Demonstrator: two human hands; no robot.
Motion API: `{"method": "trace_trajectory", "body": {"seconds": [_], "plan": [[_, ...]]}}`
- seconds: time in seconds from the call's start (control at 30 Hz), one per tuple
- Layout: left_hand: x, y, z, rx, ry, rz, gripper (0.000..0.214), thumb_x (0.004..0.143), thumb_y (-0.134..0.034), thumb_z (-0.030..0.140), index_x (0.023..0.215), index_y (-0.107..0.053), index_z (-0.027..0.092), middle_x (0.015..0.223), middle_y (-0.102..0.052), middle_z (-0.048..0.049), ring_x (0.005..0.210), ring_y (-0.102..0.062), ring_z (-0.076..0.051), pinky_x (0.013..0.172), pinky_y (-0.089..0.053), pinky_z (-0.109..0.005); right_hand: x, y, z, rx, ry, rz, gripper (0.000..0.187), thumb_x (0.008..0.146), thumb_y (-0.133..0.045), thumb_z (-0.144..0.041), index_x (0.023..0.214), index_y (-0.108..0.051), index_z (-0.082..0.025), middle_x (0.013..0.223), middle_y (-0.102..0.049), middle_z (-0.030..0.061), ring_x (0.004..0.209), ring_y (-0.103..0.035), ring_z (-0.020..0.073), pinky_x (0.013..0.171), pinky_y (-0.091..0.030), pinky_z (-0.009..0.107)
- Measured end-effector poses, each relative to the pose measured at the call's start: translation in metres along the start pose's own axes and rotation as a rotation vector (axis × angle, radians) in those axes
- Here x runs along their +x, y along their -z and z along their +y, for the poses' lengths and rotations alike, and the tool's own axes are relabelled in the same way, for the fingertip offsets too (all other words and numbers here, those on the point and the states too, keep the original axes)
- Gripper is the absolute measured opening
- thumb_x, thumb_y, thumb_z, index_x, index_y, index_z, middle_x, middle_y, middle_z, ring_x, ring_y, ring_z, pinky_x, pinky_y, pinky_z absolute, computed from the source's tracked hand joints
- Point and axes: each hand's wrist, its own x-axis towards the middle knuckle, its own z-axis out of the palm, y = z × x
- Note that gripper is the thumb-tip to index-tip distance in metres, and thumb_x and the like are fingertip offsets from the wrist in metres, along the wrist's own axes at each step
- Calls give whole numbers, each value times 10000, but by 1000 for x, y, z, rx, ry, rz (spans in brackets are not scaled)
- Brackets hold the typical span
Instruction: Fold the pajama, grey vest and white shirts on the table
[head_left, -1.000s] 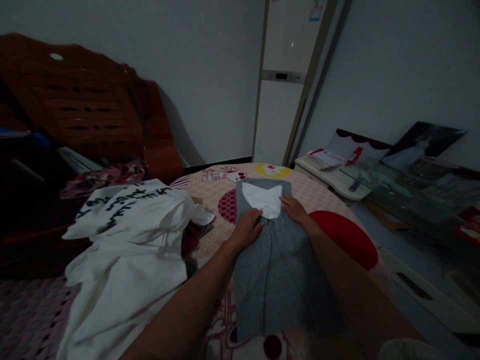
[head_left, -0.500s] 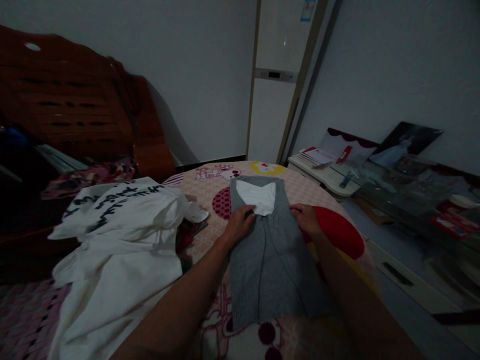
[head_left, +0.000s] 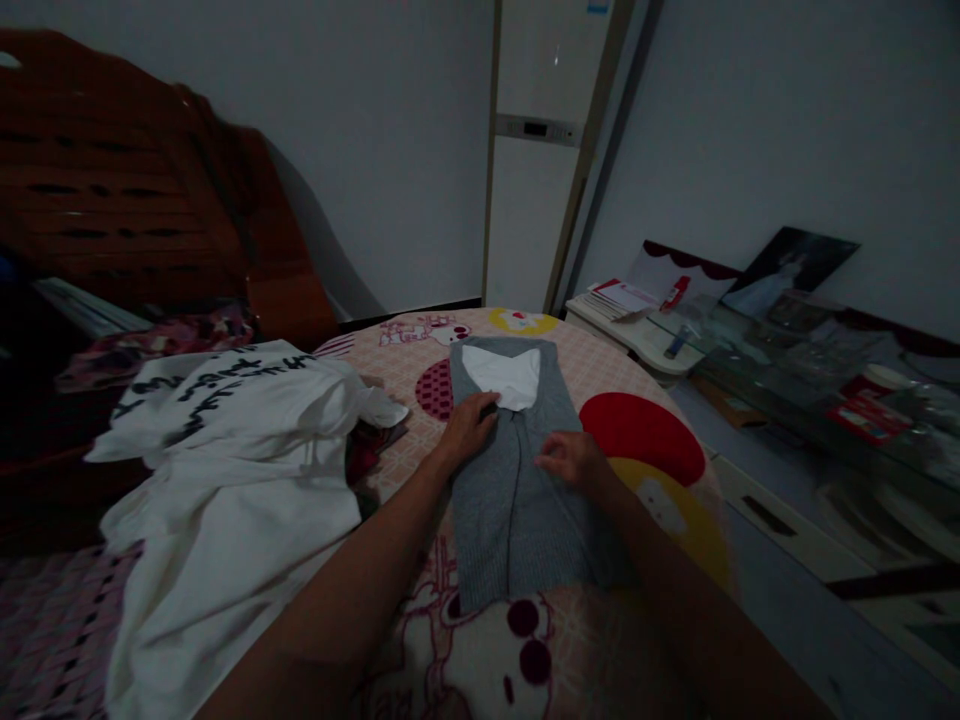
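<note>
A grey knit cardigan (head_left: 484,500) lies flat on the round table, its ribbed hem toward me. White cloth (head_left: 514,378) fills its V-shaped neck opening. My left hand (head_left: 471,425) rests on the cardigan's left side, beside the lower point of the neck, with thumb and fingers closed on the knit. Over the cardigan's right half is my right hand (head_left: 574,460), fingers curled and pinched near the front seam. Whether fabric is between those fingertips is hidden.
White clothing with black lettering (head_left: 247,450) is heaped at the table's left. A patterned cloth (head_left: 637,365) covers the table. A wooden bench (head_left: 112,190) stands left. At right is a glass-topped cabinet (head_left: 757,370) holding papers and a photo. A tall white unit (head_left: 532,210) stands behind.
My right hand has moved left, from the cardigan's right edge to over its front. My left hand stays by the neck opening. The camera view has shifted slightly.
</note>
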Motion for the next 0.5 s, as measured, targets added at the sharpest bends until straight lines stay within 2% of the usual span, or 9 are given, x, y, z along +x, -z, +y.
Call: {"method": "trace_trajectory", "body": {"seconds": [0.17,0.33,0.5], "plan": [[-3,-3,-6,23,-43,-25,418,859,-545,214,1271,-597,169,1304,-628,-119,1239,-562,-247,1085,-432,-459,-2,-11,-15,-231,18,-74,290,855,-654,-434,1036,-675,-208,816,-719,35,797,-659,185,719,-421,258],[-4,-6,-7,45,-64,-26,453,859,-541,210,1308,-574,159,1340,-605,-136,1265,-542,-256,1094,-417,-475,-6,-13,-18,-287,25,-87,250,917,-559,-372,1072,-658,-203,887,-732,50,836,-671,190,726,-408,259],[-3,-2,-1,18,-54,-23,478,885,-543,250,1356,-543,168,1333,-610,-136,1237,-564,-260,1073,-439,-468,-8,-22,-20,-390,9,-43,240,949,-470,-324,1077,-637,-209,943,-737,71,871,-680,194,726,-397,262]]}}
